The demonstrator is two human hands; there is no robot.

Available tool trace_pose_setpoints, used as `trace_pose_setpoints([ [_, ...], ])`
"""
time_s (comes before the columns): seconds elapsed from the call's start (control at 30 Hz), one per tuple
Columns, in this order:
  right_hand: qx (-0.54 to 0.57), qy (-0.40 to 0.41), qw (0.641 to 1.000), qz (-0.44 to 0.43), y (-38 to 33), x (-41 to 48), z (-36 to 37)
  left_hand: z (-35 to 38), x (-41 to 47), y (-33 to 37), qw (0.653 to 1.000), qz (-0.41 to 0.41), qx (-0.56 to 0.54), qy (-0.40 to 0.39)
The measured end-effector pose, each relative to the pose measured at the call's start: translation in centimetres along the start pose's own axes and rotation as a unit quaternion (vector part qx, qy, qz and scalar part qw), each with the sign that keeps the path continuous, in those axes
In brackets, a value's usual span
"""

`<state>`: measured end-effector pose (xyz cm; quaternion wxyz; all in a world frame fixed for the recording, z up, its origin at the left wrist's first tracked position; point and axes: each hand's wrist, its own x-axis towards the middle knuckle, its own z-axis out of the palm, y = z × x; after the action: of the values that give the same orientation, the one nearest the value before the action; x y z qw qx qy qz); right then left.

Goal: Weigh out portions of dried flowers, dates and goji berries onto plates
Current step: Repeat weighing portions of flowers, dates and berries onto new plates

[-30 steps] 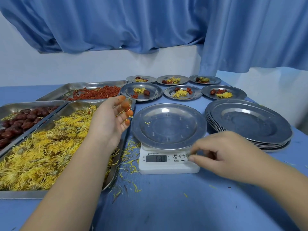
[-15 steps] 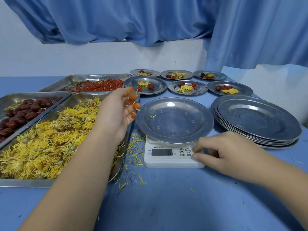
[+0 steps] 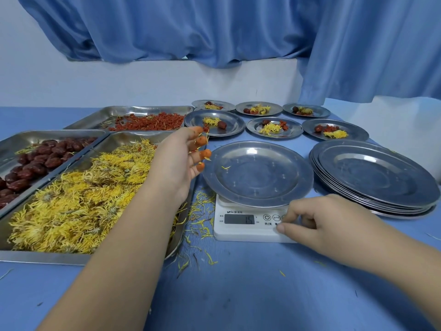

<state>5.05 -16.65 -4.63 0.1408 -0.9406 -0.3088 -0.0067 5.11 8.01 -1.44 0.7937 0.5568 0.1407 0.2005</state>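
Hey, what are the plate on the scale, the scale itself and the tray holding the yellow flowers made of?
The plate looks like stainless steel: grey, glossy, with bright light reflections. The scale seems to have a white plastic body, smooth and matte, with printed buttons. The tray is probably the same steel: silvery sheen and a flat turned rim.

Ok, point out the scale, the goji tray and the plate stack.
scale (image 3: 241, 232): head view, on the white front panel below the display.
goji tray (image 3: 100, 118): head view, on the bare steel at its left end.
plate stack (image 3: 379, 177): head view, on the top plate's middle.
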Motion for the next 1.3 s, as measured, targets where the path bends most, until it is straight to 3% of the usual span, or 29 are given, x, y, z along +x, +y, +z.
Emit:
trace_pose_setpoints([
  [0.13,0.030,0.001,1.000,-0.005,0.3,0.2,0.2,0.0,0.1,-0.1,1.000,0.001,0.010,-0.002],
  [0.37,0.046,0.041,0.993,-0.104,1.5,0.2,-0.3,0.4,-0.4,0.3,1.000,-0.005,0.027,0.002],
  [0.5,0.079,0.064,0.993,-0.063,2.8,0.8,-0.6,1.0,-0.1,0.6,0.995,-0.008,0.104,0.007],
  [0.6,0.082,0.070,0.994,-0.030,3.4,1.2,-0.2,0.8,0.1,-0.2,0.989,0.046,0.142,-0.010],
  [0.77,0.111,0.101,0.987,-0.054,2.7,0.9,0.1,0.6,0.1,-0.8,0.986,0.068,0.147,-0.037],
  [1.0,0.233,0.306,0.923,-0.011,-0.8,2.5,-0.8,0.9,-1.3,-1.2,0.921,0.197,0.319,-0.101],
  [1.1,0.230,0.311,0.922,-0.031,-1.5,2.2,0.6,0.1,-1.4,-0.1,0.920,0.192,0.317,-0.125],
  [1.2,0.144,0.278,0.944,-0.105,-1.4,1.2,2.0,-2.1,-1.2,1.9,0.931,0.185,0.307,-0.072],
  [1.3,0.152,0.268,0.942,-0.134,-1.1,1.3,2.2,-5.5,-0.9,4.4,0.890,0.181,0.417,-0.030],
])
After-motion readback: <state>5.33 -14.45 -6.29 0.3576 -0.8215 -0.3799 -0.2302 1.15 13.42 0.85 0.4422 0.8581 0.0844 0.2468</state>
